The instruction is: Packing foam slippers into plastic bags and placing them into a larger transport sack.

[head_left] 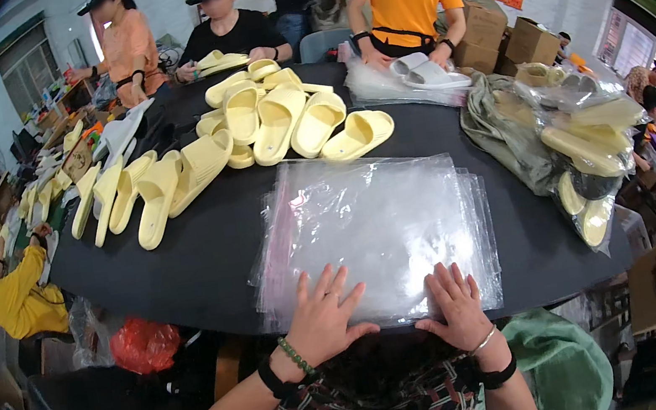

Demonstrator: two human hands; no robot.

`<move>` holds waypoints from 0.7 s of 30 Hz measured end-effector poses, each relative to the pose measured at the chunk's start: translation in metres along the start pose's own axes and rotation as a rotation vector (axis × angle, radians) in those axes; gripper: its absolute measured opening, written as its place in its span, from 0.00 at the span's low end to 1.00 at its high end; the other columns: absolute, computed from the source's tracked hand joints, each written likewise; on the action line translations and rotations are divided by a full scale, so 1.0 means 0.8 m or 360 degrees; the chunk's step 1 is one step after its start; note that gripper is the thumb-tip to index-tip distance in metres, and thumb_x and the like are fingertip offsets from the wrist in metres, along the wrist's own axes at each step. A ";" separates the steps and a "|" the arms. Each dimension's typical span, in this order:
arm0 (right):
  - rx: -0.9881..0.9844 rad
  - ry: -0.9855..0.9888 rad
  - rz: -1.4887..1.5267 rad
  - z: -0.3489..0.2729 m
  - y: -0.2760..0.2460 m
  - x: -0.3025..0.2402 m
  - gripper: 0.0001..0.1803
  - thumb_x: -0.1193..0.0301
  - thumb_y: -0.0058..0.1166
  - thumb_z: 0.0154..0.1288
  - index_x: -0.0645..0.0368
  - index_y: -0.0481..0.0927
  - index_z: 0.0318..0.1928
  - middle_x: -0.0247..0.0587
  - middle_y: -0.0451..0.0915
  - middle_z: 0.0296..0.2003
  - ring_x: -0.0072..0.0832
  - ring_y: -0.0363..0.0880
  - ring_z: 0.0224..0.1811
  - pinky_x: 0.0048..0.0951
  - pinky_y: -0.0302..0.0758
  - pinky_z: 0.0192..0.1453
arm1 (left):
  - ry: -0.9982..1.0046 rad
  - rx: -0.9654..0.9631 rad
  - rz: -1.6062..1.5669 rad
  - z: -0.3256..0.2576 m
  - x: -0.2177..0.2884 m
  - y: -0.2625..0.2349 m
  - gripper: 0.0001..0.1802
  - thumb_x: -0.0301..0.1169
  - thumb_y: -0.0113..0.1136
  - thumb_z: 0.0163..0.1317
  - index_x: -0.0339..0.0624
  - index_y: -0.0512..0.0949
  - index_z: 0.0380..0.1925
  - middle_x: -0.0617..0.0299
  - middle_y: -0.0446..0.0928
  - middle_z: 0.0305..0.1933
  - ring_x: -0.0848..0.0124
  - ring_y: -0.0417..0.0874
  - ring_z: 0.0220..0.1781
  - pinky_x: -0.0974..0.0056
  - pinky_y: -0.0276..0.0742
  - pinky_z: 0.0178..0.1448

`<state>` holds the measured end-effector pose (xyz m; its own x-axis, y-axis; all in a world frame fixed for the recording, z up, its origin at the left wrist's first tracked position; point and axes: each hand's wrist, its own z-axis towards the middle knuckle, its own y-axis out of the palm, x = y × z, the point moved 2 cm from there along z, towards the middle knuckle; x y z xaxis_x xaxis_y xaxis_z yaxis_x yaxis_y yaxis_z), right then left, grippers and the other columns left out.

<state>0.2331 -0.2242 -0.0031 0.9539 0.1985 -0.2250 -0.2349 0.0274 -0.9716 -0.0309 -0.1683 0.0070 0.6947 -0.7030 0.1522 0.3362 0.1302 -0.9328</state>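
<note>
Hands (321,316) (458,304) (two, both splayed and empty) rest on one bag stack (373,224)

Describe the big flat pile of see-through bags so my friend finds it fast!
Find the black table. In the middle of its near edge, nearer than the pale yellow slide slippers, lies a stack of clear plastic bags. Unlike the far bags with white slippers, it makes a wide, shiny rectangle, pinkish along the left.
</note>
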 end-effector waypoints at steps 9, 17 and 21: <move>0.0050 -0.0013 -0.0042 -0.004 0.011 0.008 0.48 0.42 0.60 0.59 0.61 0.63 0.70 0.58 0.54 0.74 0.60 0.45 0.77 0.64 0.44 0.75 | -0.0310 0.0571 0.0105 0.041 -0.097 -0.034 0.32 0.51 0.59 0.65 0.40 0.73 0.60 0.42 0.73 0.60 0.47 0.75 0.60 0.45 0.69 0.64; 0.0076 -0.0016 -0.0077 -0.005 0.015 0.007 0.50 0.39 0.57 0.60 0.62 0.61 0.71 0.59 0.53 0.74 0.59 0.45 0.78 0.63 0.43 0.75 | -0.1321 -0.0521 -0.2065 0.145 -0.227 -0.027 0.25 0.45 0.61 0.68 0.37 0.70 0.53 0.54 0.79 0.38 0.61 0.84 0.43 0.61 0.80 0.42; 0.0072 -0.0010 -0.0050 -0.006 0.013 0.006 0.49 0.40 0.57 0.60 0.60 0.61 0.71 0.58 0.53 0.74 0.59 0.45 0.77 0.64 0.43 0.75 | -0.1368 -0.0529 -0.2683 0.187 -0.219 0.005 0.17 0.42 0.58 0.71 0.42 0.69 0.47 0.54 0.79 0.37 0.59 0.85 0.43 0.62 0.80 0.41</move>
<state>0.2359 -0.2279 -0.0147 0.9597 0.2030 -0.1941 -0.2134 0.0779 -0.9739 -0.0566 0.0601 0.0257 -0.0556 0.5557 0.8296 0.8518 -0.4071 0.3297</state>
